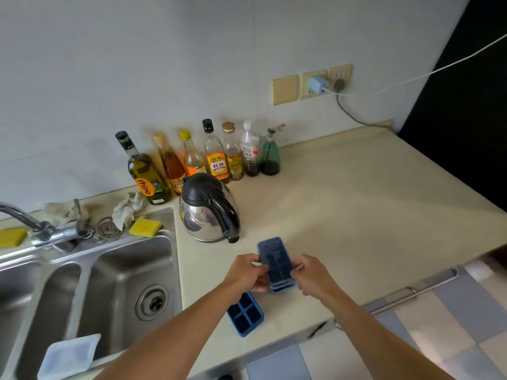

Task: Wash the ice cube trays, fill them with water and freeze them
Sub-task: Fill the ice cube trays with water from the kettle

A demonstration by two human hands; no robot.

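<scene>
Blue plastic is what both hands are busy with: a stack of ice cube trays (275, 263) sits between them over the pale countertop (356, 215), just in front of the steel kettle (208, 209). The left hand (245, 272) pinches the stack's left long edge with curled fingers, and the right hand (315, 275) grips the right long edge the same way, so each hand is closed on the stack. Whether the underside touches the counter I cannot tell. The stack's long axis runs away from the person toward the kettle and wall, its far end leaning slightly left, open cells facing up. A single tray (245, 315) lies flat on the counter near the front edge, partly under the left forearm, its long axis roughly parallel to the stack's and its cells also up. What the coming move turns on, as I judge it, is that the sink basin (115, 270) and the faucet (41, 229) lie to the left of everything – the left hand is the nearer one, and the single tray lies nearer to the basin rim than the stack does. Washing looks not yet begun, so the trays probably have to be separated and carried leftward across the rim; turning each one crosswise under the spout would likely suit that basin better than its present heading
</scene>
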